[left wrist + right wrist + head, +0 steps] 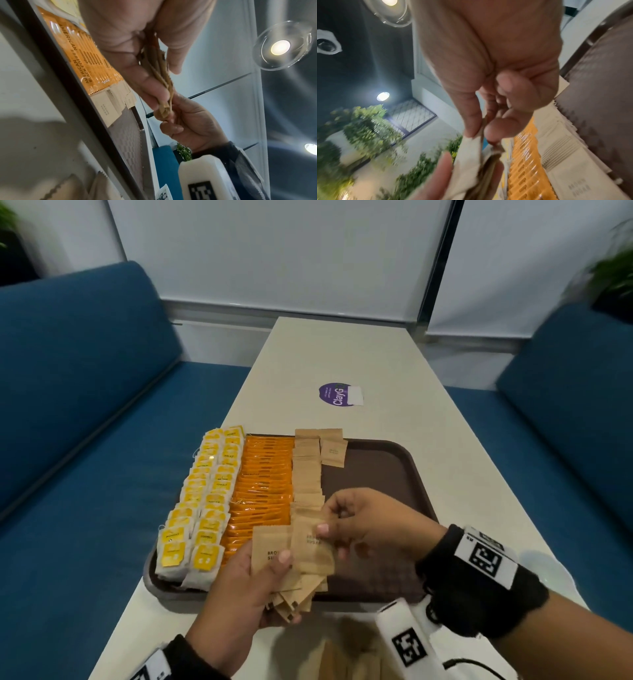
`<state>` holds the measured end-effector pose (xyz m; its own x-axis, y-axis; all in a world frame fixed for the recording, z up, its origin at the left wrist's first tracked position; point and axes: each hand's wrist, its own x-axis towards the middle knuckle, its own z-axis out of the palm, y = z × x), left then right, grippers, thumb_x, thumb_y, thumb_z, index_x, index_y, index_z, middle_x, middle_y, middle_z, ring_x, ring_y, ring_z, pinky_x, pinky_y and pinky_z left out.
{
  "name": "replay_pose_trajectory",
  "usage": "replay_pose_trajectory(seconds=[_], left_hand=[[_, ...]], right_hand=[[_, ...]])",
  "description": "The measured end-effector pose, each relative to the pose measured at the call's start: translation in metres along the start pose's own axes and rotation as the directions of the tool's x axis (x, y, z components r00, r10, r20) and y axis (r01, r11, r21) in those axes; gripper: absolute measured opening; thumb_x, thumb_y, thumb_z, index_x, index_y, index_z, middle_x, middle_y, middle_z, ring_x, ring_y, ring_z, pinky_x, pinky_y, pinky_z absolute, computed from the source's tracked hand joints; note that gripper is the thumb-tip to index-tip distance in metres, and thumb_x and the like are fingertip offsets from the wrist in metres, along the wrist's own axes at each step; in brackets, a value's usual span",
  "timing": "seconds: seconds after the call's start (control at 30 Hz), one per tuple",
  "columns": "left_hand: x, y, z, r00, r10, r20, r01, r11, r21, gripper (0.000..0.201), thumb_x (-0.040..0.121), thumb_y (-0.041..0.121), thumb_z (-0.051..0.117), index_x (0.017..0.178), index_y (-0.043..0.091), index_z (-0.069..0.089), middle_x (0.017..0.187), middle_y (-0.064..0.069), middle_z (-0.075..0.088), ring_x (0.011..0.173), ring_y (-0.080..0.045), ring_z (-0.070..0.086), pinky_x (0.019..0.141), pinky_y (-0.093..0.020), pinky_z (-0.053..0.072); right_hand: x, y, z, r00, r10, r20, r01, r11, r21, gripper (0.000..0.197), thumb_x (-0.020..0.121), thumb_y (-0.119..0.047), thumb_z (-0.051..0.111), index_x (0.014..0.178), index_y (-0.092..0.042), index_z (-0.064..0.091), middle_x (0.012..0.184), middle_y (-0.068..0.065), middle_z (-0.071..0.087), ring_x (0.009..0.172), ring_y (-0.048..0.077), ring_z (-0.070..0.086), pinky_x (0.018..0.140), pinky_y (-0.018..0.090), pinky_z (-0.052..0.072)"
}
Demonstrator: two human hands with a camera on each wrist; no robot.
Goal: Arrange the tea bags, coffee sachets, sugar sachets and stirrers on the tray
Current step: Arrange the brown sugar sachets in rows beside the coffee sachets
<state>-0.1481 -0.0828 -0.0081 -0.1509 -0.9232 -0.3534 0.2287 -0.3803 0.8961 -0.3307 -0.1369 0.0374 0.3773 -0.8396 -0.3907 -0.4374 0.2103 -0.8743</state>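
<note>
Yellow tea bags (195, 508) and orange coffee sachets (263, 491) look done; my hands, left (236, 590) gripping brown paper sugar sachets (291, 587), right (370, 529) pinching one (313, 546), continue, stirrers seemingly unplaced.

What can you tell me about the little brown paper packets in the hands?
The brown sugar sachets are small, flat squares of tan paper with crimped edges and dark print reading brown sugar. The left hand grips a fanned bunch above the tray's near edge. The right hand pinches the top sachet, partly slid off the bunch.
</note>
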Motion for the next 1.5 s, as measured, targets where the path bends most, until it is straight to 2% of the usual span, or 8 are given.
replay_pose_trajectory(seconds=[0.23,0.43,0.63,0.8,0.97,1.3,1.4,1.5], left_hand=[[0.010,-0.002,-0.010,0.994,-0.061,-0.094,0.060,0.998,-0.013,0.024,0.082,0.017,0.062,0.105,0.020,0.060,0.082,-0.015,0.069,0.061,-0.030,0.064,0.042,-0.031,0.048],[0.020,0.002,-0.019,0.983,-0.077,-0.168,0.074,0.997,-0.023,0.019,0.082,0.014,0.061,0.099,0.022,0.060,0.094,-0.023,0.065,0.070,-0.040,0.061,0.039,-0.032,0.049],[0.021,0.004,-0.027,0.979,-0.074,-0.189,0.066,0.997,-0.047,0.016,0.085,0.011,0.058,0.097,0.020,0.059,0.084,-0.021,0.066,0.063,-0.037,0.062,0.037,-0.031,0.049],[0.022,0.002,-0.024,0.977,-0.077,-0.196,0.067,0.996,-0.058,0.016,0.084,0.010,0.057,0.096,0.020,0.060,0.085,-0.023,0.065,0.063,-0.038,0.060,0.035,-0.030,0.047],[0.023,0.001,-0.020,0.979,-0.092,-0.181,0.082,0.995,-0.061,0.015,0.083,0.010,0.058,0.094,0.020,0.060,0.088,-0.024,0.065,0.067,-0.040,0.060,0.034,-0.030,0.047],[0.020,-0.003,-0.023,0.983,-0.128,-0.131,0.118,0.990,-0.080,0.026,0.091,-0.001,0.048,0.103,0.019,0.059,0.096,-0.026,0.065,0.075,-0.043,0.061,0.038,-0.030,0.047],[0.015,-0.001,-0.024,0.990,-0.110,-0.087,0.104,0.992,-0.071,0.036,0.090,-0.009,0.041,0.104,0.018,0.059,0.095,-0.023,0.066,0.077,-0.043,0.060,0.040,-0.032,0.048],[0.010,0.002,-0.020,0.995,-0.074,-0.065,0.070,0.996,-0.051,0.033,0.089,-0.009,0.047,0.098,0.020,0.062,0.080,-0.014,0.071,0.070,-0.038,0.062,0.041,-0.032,0.049]], right_hand=[[0.070,0.016,-0.076,0.838,0.026,-0.545,-0.120,0.983,-0.138,0.019,0.087,-0.002,0.059,0.103,-0.012,0.058,0.088,0.005,0.062,0.072,0.015,0.058,0.048,0.019,0.042],[0.144,0.022,-0.107,0.846,0.155,-0.511,-0.319,0.914,-0.251,0.023,0.086,0.001,0.058,0.108,-0.002,0.063,0.097,0.012,0.061,0.081,0.021,0.056,0.071,0.029,0.051],[0.175,0.029,-0.094,0.785,0.233,-0.574,-0.436,0.866,-0.244,0.033,0.093,-0.017,0.053,0.061,-0.013,0.044,0.102,0.012,0.062,0.085,0.019,0.051,0.082,0.026,0.046],[0.187,0.025,-0.092,0.755,0.159,-0.636,-0.473,0.804,-0.361,0.028,0.085,-0.011,0.061,0.060,-0.009,0.047,0.068,0.004,0.049,0.071,0.019,0.053,0.067,0.024,0.040],[0.194,0.027,-0.096,0.764,0.099,-0.637,-0.384,0.864,-0.326,0.030,0.082,-0.005,0.066,0.111,0.000,0.058,0.110,0.012,0.060,0.103,0.026,0.059,0.087,0.030,0.050],[0.165,0.031,-0.092,0.773,0.086,-0.629,-0.238,0.958,-0.162,0.049,0.077,-0.002,0.073,0.118,-0.007,0.047,0.122,0.013,0.057,0.113,0.027,0.055,0.095,0.039,0.048],[0.137,0.016,-0.082,0.785,0.020,-0.620,-0.119,0.986,-0.119,0.037,0.079,-0.011,0.073,0.110,-0.011,0.051,0.113,0.008,0.059,0.098,0.020,0.058,0.078,0.032,0.052],[0.090,-0.010,-0.055,0.938,-0.035,-0.346,-0.033,0.982,-0.188,0.019,0.082,-0.027,0.071,0.091,-0.015,0.060,0.082,-0.004,0.059,0.068,0.008,0.051,0.055,0.020,0.041]])
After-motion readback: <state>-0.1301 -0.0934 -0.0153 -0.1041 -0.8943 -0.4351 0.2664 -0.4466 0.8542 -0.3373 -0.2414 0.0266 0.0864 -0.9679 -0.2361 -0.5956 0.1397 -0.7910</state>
